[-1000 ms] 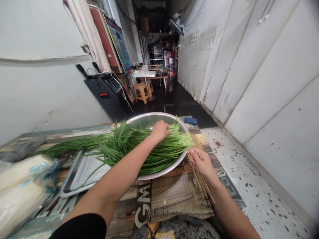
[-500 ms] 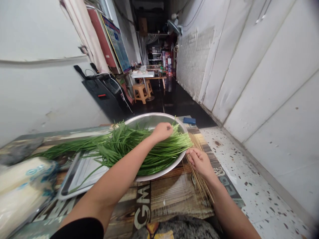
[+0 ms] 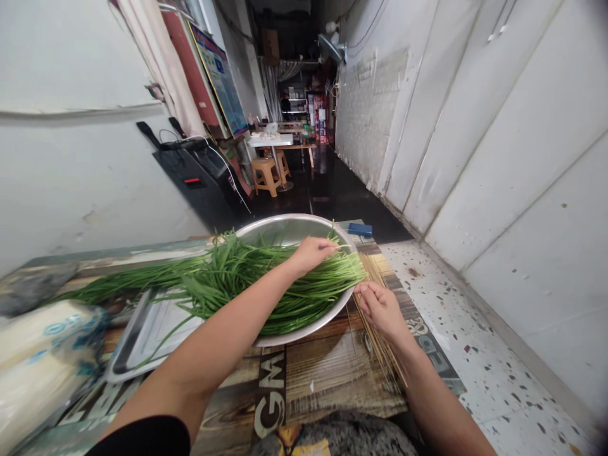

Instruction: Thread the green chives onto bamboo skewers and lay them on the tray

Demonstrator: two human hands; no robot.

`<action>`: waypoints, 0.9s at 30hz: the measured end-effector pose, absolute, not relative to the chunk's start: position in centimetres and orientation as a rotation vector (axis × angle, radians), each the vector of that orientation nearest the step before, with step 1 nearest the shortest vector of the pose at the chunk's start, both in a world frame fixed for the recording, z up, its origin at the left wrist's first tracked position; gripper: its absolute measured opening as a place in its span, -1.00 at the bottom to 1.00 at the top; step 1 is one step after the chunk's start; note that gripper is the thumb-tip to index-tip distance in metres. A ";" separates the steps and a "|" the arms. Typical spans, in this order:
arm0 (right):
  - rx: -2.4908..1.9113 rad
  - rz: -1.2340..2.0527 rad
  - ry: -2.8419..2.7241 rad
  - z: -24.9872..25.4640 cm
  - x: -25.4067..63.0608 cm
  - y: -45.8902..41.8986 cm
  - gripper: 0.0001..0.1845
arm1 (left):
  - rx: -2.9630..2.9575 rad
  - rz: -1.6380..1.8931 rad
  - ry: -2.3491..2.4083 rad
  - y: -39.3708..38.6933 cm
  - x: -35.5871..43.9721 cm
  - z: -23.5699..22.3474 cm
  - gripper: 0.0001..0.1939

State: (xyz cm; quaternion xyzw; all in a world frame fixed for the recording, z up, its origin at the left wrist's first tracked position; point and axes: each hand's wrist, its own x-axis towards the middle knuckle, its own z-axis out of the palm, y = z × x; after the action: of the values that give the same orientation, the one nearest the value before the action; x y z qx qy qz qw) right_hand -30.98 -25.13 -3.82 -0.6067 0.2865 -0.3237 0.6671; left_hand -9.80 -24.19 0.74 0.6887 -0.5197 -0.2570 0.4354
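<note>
A wide metal bowl holds a heap of garlic chives, their pale stem ends at the right rim. Over those ends, my left hand is closed, thumb and fingertips pinched on a pale chive stem. My right hand is curled shut just outside the right rim, close to the stem ends. Whatever its fingers hold is hidden. Beneath and beside it lie thin bamboo skewers on the wood-patterned tabletop.
Left of the bowl is a metal tray with chives trailing over it. A plastic-wrapped pale package sits at the near left. Beyond the bowl lies a blue box. Further back are a small table and stools.
My left hand has shifted slightly right, and its fingers now extend toward the stem ends, with a pale stem showing at the tips. My right hand has stayed nearly still.
</note>
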 end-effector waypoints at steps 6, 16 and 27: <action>-1.383 -0.742 0.656 -4.1 -31.0 -25.2 -0.57 | 1.697 -0.744 -1.313 -23.9 -9.9 1.1 -0.70; -1.365 -0.724 0.645 -3.7 -31.0 -25.1 -0.58 | 1.684 -0.788 -1.256 -23.9 -10.2 1.2 -0.74; -1.362 -0.711 0.647 -3.8 -31.0 -25.2 -0.57 | 1.676 -0.804 -1.241 -23.9 -10.2 1.1 -0.72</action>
State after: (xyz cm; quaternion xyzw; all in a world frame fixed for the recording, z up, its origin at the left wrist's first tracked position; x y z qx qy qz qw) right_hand -31.04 -25.20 -3.78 -0.6048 0.2874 -0.3158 0.6722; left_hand -10.19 -23.91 1.11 0.6740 -0.4993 -0.3233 0.4380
